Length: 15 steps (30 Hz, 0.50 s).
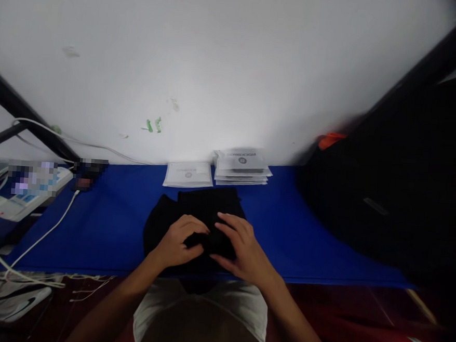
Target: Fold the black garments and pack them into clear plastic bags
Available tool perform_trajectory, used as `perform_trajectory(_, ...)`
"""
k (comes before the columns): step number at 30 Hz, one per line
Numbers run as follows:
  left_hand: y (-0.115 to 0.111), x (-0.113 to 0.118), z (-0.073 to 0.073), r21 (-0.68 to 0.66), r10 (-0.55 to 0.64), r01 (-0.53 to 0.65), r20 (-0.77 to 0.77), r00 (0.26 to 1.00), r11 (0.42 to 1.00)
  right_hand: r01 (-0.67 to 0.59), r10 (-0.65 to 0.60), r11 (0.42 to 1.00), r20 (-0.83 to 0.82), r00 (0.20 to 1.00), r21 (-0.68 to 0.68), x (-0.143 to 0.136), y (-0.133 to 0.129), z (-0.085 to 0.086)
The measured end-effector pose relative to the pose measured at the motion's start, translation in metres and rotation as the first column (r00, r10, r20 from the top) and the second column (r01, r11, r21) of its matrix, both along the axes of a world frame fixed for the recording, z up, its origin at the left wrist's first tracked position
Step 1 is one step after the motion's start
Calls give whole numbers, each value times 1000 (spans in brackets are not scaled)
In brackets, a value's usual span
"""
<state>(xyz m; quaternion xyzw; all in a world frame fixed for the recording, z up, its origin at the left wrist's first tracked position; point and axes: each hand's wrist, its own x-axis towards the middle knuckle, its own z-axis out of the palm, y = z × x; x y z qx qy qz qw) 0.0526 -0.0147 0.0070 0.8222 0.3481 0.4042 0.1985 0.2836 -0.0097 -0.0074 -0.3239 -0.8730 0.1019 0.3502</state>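
A black folded cloth item [194, 207], perhaps a garment, lies on the blue surface in front of me. Its dark colour hides the folds and its exact kind. My left hand [180, 240] rests on its near left part, fingers bent inward and the thumb apart from them, with black fabric showing in the gap. Across from it, my right hand [242, 247] lies on the right part of the cloth, fingers spread and pointing left. The fingertips of both hands come near each other over the middle, and neither hand visibly grips the fabric.
Behind the cloth, a flat white package [188, 174] lies beside a stack of similar packages [242, 167] against the wall. A white power strip [26, 198] with cables stands at left on the blue surface [286, 237]. A large black object [385, 203] fills the right side.
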Motion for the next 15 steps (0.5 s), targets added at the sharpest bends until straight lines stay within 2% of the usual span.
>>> perform_trajectory(3,4,0,11,-84,-168,164,-38,985,983,-99,100,995,-28,995,29,-11,-1,1)
perform_trajectory(5,19,-7,16,-92,-255,247,-82,963,965,-110,112,993,-50,992,37,-11,-1,-3)
perform_trajectory(6,30,-13,16,-78,-258,251,-115,959,965,-97,99,994,-62,993,40,-9,-2,-6)
perform_trajectory(7,44,-19,16,-59,-217,210,-163,962,976,-81,84,996,-71,994,40,-7,-3,-9)
perform_trajectory(9,76,-34,11,16,-8,13,-300,954,1000,-50,52,998,-79,996,23,-1,-7,-16)
perform_trajectory(11,110,-50,2,47,160,-156,-469,869,987,-27,25,999,-59,998,-32,3,-13,-21)
perform_trajectory(13,140,-66,-8,42,194,-201,-513,836,979,-7,5,993,-19,1000,-118,6,-19,-26)
perform_trajectory(15,161,-79,-19,24,202,-225,-545,814,974,12,-11,978,9,1000,-209,8,-25,-28)
